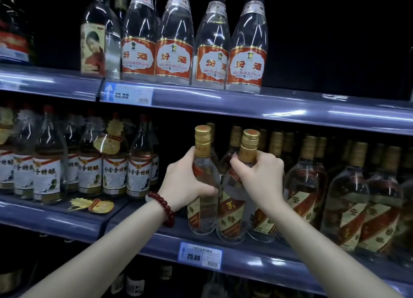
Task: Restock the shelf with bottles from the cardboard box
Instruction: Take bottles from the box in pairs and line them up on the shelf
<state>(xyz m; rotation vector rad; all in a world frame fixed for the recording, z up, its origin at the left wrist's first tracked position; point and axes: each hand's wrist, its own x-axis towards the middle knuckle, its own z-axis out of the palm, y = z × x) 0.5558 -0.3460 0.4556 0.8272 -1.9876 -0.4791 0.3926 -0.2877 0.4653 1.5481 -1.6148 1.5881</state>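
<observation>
Left hand: wrapped round the shoulder of the left gold-capped bottle, thumb up at the neck; gripped high, probably to keep the base free to slide along the shelf.
Right hand: fingers curled over the neck and shoulder of the right gold-capped bottle; held from above, likely for steering the bottle into line.
Left gold-capped bottle: upright at the front lip of the middle shelf, label turned partly sideways (not yet facing out).
Right gold-capped bottle: tilted slightly to the right, touching its left neighbour, base at or just above the shelf; cannot tell which.
Row of matching bottles: packed to the right, labels forward; presumably the row being extended leftward.
Gap: dark, open stretch left of the two held bottles, before the white-labelled bottles; probable room for more stock.
Price tag: reads 25.00, directly below the two held bottles, marking the slot.
Bead bracelet: red, on the left wrist, clear of the glass.
Top shelf bottles: tall, clear, red labels, untouched.
Cardboard box: not in view.
Risk: glass against glass where the two held bottles meet; gentle set-down advised.
</observation>
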